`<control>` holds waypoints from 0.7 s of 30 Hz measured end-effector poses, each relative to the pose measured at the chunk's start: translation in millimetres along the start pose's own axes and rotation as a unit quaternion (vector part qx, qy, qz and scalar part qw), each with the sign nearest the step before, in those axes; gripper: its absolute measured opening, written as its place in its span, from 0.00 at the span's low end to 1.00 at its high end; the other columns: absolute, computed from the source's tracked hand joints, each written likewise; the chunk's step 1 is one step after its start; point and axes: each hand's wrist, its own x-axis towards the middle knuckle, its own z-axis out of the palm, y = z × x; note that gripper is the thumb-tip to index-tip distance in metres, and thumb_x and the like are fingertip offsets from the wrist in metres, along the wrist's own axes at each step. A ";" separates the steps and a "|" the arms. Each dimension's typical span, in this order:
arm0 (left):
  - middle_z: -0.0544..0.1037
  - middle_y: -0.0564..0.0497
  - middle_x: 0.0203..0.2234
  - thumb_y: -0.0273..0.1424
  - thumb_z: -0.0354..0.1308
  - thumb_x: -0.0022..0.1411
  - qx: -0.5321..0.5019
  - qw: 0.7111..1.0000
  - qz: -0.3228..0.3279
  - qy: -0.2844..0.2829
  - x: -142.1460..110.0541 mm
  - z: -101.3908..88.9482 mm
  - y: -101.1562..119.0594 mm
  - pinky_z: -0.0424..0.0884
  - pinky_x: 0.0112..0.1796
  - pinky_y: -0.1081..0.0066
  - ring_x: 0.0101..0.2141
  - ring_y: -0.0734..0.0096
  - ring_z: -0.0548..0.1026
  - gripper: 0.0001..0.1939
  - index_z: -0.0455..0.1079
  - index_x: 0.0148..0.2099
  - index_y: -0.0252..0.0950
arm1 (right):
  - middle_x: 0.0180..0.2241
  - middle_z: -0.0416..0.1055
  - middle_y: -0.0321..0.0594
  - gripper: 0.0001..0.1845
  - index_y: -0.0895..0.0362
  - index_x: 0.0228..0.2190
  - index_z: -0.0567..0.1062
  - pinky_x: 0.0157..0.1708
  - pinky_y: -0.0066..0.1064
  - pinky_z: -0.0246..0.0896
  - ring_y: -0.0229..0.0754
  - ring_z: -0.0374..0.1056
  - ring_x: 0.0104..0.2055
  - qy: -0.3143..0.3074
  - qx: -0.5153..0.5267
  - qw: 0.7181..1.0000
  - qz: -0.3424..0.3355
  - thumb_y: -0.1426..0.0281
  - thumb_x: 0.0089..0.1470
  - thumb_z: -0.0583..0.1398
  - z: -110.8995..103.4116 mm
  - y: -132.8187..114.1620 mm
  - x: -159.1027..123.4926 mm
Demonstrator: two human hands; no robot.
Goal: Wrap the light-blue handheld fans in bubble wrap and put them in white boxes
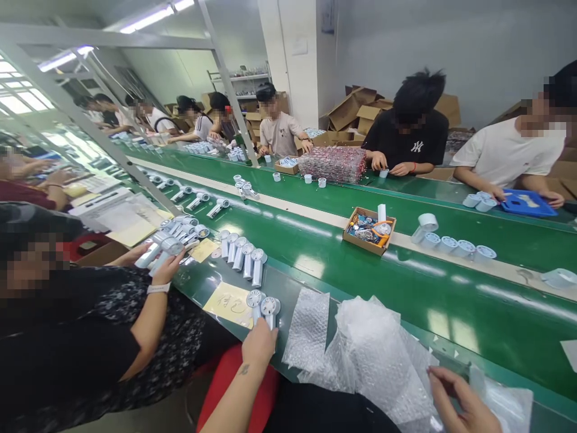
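Note:
My left hand (260,344) is closed around the handle of a pale blue handheld fan (270,307). Touching it on the left stands a second handheld fan (255,299); whether my fingers also grip that one is hidden. Both round heads face up, beside a yellow paper with handwriting (225,302). At the lower right, my right hand (466,400) has its fingers apart, close to the edge of a heap of bubble wrap (369,343). A flat bubble wrap sheet (307,325) lies between the fans and that heap, and another clear piece (507,397) is beyond my right hand.
A row of handheld fans (246,255) lies farther left, near a co-worker's hand (166,267) holding more fans. On the green conveyor (311,240), a cardboard box (367,243) holds small parts. White cups (464,248) line the pale strip. Several co-workers sit opposite.

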 end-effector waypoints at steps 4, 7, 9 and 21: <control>0.80 0.33 0.36 0.37 0.57 0.57 0.052 0.994 -0.044 -0.089 1.7 -10.6 -12.4 0.70 0.42 0.56 0.42 0.45 0.78 0.12 0.71 0.38 0.32 | 0.34 0.80 0.43 0.14 0.53 0.34 0.80 0.34 0.32 0.73 0.47 0.77 0.35 -0.045 0.069 0.995 -0.057 0.58 0.50 0.62 31.9 -45.3 -5.8; 0.80 0.34 0.35 0.38 0.56 0.56 0.045 0.993 -0.041 -0.105 10.2 -21.6 -2.4 0.70 0.38 0.59 0.41 0.44 0.78 0.12 0.71 0.32 0.34 | 0.30 0.78 0.41 0.14 0.54 0.32 0.79 0.34 0.32 0.70 0.44 0.73 0.33 -0.139 0.138 0.979 -0.063 0.57 0.52 0.61 48.6 -92.3 -2.9; 0.80 0.37 0.32 0.42 0.52 0.59 0.034 0.993 -0.024 -0.107 4.3 -28.9 11.9 0.69 0.35 0.62 0.39 0.47 0.79 0.15 0.69 0.29 0.36 | 0.28 0.75 0.39 0.15 0.54 0.32 0.78 0.34 0.33 0.68 0.43 0.71 0.31 -0.202 0.204 0.958 0.001 0.55 0.52 0.62 57.0 -122.9 2.2; 0.76 0.46 0.39 0.31 0.58 0.53 -0.106 0.922 0.303 -0.218 -51.6 15.9 7.3 0.68 0.46 0.63 0.43 0.60 0.72 0.06 0.69 0.36 0.38 | 0.32 0.76 0.36 0.24 0.56 0.37 0.74 0.35 0.31 0.71 0.39 0.72 0.32 -0.210 0.522 0.768 0.307 0.60 0.39 0.74 57.3 -142.0 19.5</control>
